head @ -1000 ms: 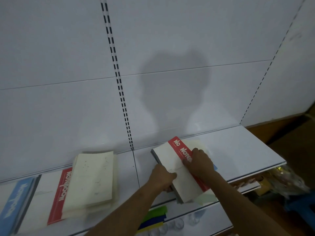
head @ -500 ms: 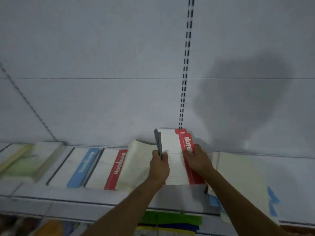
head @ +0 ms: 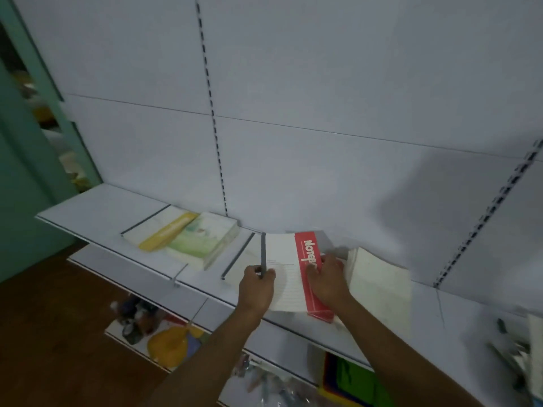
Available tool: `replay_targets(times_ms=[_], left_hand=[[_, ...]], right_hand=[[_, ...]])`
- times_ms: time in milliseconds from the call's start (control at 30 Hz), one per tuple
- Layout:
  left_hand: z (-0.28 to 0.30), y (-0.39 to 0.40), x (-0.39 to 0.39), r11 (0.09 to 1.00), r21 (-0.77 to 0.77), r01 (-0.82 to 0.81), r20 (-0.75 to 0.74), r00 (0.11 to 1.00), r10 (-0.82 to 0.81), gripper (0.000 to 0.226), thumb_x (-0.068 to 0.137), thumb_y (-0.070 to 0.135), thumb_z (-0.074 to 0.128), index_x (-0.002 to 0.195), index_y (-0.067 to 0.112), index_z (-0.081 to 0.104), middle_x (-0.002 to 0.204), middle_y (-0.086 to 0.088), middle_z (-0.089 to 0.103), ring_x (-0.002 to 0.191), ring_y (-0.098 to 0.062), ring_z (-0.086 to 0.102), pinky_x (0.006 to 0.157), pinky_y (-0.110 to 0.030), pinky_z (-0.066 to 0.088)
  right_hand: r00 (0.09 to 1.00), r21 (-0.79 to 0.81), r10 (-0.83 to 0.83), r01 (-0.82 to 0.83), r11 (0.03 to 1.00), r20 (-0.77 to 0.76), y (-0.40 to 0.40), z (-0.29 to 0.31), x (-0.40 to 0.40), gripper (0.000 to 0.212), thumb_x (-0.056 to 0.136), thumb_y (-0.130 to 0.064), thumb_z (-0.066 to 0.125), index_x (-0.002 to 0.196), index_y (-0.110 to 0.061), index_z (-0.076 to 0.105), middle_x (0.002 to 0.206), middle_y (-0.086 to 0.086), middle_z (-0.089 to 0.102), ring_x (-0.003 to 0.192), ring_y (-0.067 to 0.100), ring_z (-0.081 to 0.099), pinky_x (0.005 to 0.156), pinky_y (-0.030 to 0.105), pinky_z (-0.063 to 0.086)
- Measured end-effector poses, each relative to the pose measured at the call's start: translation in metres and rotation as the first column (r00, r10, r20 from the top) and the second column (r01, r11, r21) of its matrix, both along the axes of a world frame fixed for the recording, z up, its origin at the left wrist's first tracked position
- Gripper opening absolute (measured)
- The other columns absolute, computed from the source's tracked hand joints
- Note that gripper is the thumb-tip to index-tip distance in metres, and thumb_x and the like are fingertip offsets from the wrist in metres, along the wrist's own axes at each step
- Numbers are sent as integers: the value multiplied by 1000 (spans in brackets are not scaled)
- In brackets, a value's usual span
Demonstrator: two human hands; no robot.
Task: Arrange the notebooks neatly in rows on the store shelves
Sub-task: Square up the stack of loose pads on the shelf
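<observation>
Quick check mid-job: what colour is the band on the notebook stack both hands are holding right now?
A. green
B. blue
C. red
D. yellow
C: the stack held between the left hand and right hand has a red band with white lettering; the yellow-banded notebook lies apart, further left on the shelf.
</observation>
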State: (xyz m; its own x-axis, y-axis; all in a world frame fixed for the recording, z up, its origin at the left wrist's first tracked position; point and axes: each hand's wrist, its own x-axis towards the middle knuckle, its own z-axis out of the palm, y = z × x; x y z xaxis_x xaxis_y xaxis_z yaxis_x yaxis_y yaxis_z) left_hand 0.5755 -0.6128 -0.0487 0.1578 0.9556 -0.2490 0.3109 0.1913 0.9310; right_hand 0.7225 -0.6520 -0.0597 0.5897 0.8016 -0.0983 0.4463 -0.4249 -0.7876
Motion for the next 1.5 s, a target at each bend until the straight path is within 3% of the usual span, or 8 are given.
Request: replay_targets(times_ms=[267,433,667,867,1033,1167,1333,1500], left_hand=[[-24,36,-29,967,70,244,-67,969,-239,33,93,8,55,125,10,47,120,-11,60,98,-19,57,83,-26,49],[-32,55,10,917,97,387,-188,912,-365,34,91,5,58,123,9,48,124,-12,60,108,-23,59,91,-29,48],[-59,76,45,844,140,518,-476,782,-401,32,89,12,63,117,4,51,119,-15,62,106,-26,61,88,-32,51],[-77,83,54,728,74,681,-723,540,-431,38,91,27,61,119,7,46,120,-12,58,109,-24,57,88,-30,46],[-73,95,58,680,83,729,-789,465,-402,40,92,38,56,117,9,47,114,-12,59,99,-24,60,78,-31,50],[-60,96,84,643,294,707,-706,614,-351,43,91,32,54,122,2,50,119,-21,54,108,-35,55,86,-41,50],[-23,25,151,565,342,751,-542,649,-534,14,88,31,53,85,18,56,90,-8,61,82,-28,62,74,-38,53],[-9,-68,206,393,350,850,-461,522,-718,6,87,26,58,88,20,56,89,0,60,81,-21,58,68,-28,44]], right_hand=[[981,-74,-196,196,978,10,19,-20,-33,37,97,-42,42,123,-15,42,109,0,62,86,15,63,73,27,51],[978,-106,-183,193,975,96,24,-28,-1,14,97,-32,46,93,-19,49,87,-7,61,74,7,60,77,28,53],[959,-240,-182,233,942,218,42,-45,19,47,95,-17,42,138,-3,31,130,16,48,113,32,54,92,39,48],[905,-565,51,219,796,423,44,-54,6,62,94,-22,54,142,5,25,133,25,45,115,33,54,94,40,50],[914,-426,-34,221,877,404,44,-35,6,46,91,-21,56,130,-2,44,132,19,46,109,29,57,88,38,52],[948,-215,-253,292,932,192,23,-1,24,23,90,-28,53,105,-12,58,99,4,64,90,22,63,78,29,50],[833,-101,-538,550,829,127,-63,20,74,24,87,-27,53,108,-17,61,101,5,68,94,22,63,76,27,48],[658,-93,-729,751,654,189,-183,15,132,25,90,-26,50,110,-13,58,108,8,66,102,25,60,82,29,45]])
